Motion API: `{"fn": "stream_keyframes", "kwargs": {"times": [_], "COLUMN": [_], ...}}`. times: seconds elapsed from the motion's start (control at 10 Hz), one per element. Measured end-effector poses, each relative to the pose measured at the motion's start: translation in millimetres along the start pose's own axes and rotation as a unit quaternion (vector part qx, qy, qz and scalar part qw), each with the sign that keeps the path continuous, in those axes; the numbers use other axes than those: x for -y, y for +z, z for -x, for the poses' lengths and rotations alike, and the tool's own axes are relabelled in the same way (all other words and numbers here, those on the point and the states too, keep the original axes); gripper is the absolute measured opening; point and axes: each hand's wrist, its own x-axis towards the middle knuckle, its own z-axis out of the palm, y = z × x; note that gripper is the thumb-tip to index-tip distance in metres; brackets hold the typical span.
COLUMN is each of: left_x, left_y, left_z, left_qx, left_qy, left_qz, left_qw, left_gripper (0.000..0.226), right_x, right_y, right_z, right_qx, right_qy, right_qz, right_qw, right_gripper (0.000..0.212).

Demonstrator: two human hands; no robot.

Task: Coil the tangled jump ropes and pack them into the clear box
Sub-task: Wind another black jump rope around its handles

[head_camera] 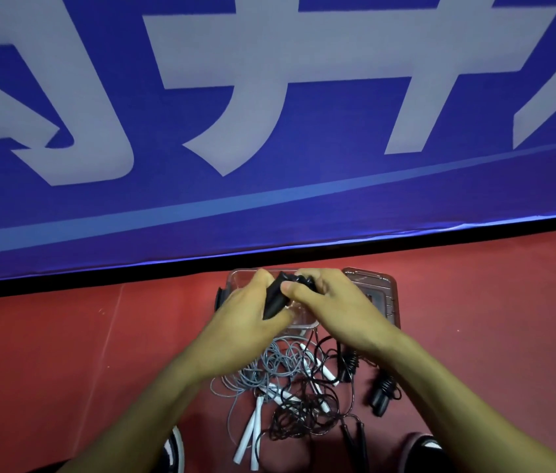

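A clear box (235, 278) stands on the red floor just before the blue banner. Over its opening, my left hand (252, 302) and my right hand (324, 298) together grip a bundled black jump rope (275, 298), its black handles between my fingers. Nearer to me lies a tangle: a grey rope (269, 363) with white handles (247, 435), and a black rope (304, 411) looped over it. Another black rope with coiled ends (384, 390) lies to the right of the tangle.
The box's clear lid (384, 291) lies flat right of the box. A blue banner (269, 131) with large pale characters stands upright right behind the box. Two shoes (176, 452) (420, 452) show at the bottom edge, either side of the tangle.
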Motion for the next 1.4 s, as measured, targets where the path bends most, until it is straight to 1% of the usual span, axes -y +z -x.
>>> {"fn": "stream_keyframes", "kwargs": {"times": [0.1,0.2,0.3,0.4,0.5,0.6,0.7,0.8,0.9,1.0,1.1,1.2,1.3,1.4], "left_x": [7.2,11.3,11.2,11.8,19.2,31.7,31.3,25.4,28.7,29.3,27.8,21.4,11.8,10.0], "left_y": [-13.1,-12.2,-9.1,-3.6,-3.3,-4.2,-1.9,2.2,1.9,-8.2,-18.8,-20.4,-11.9,5.5], "left_z": [-4.2,-1.3,2.8,4.2,2.1,3.6,3.3,1.7,-0.2,-3.7,-5.4,1.2,6.6,7.0], "left_qx": [0.049,0.084,0.025,-0.050,-0.019,0.045,0.013,-0.014,-0.009,-0.003,0.042,0.100,0.039,-0.020], "left_qy": [-0.038,-0.049,0.003,0.038,0.041,0.020,0.024,0.023,0.035,0.032,0.018,-0.011,0.007,0.032], "left_qz": [0.095,0.166,-0.117,-0.263,-0.206,-0.129,-0.141,-0.121,-0.102,-0.099,-0.095,-0.051,-0.265,-0.360], "left_qw": [0.994,0.981,0.993,0.963,0.977,0.990,0.990,0.992,0.994,0.995,0.994,0.994,0.964,0.932], "left_gripper": [0.031,0.027,0.035,0.042,0.041,0.029,0.027,0.032,0.032,0.020,0.021,0.015,0.019,0.025], "right_x": [-1.8,-3.4,-4.6,-7.8,-13.6,-18.0,-14.6,-14.0,-15.4,-19.1,-21.1,-20.9,-18.2,-24.3], "right_y": [-7.1,-7.8,4.6,14.8,14.3,13.8,17.0,22.3,23.6,19.1,12.7,11.9,22.6,30.3], "right_z": [-2.5,-2.5,1.2,-0.6,-2.8,-3.9,-3.7,-4.2,-6.6,-8.9,-9.1,-5.5,1.1,-1.7], "right_qx": [0.047,0.050,0.031,0.011,0.032,0.066,0.043,0.003,0.008,0.003,0.002,0.019,0.011,-0.028], "right_qy": [-0.017,-0.026,0.013,0.038,0.040,0.013,0.006,-0.003,-0.004,-0.021,-0.033,-0.032,0.020,0.058], "right_qz": [-0.018,0.103,0.178,0.113,0.080,0.032,0.088,0.145,0.139,0.173,0.189,0.195,0.222,0.224], "right_qw": [0.999,0.993,0.984,0.993,0.995,0.997,0.995,0.989,0.990,0.985,0.981,0.980,0.975,0.973], "right_gripper": [0.029,0.041,0.063,0.068,0.070,0.053,0.052,0.044,0.034,0.036,0.028,0.028,0.060,0.087]}}
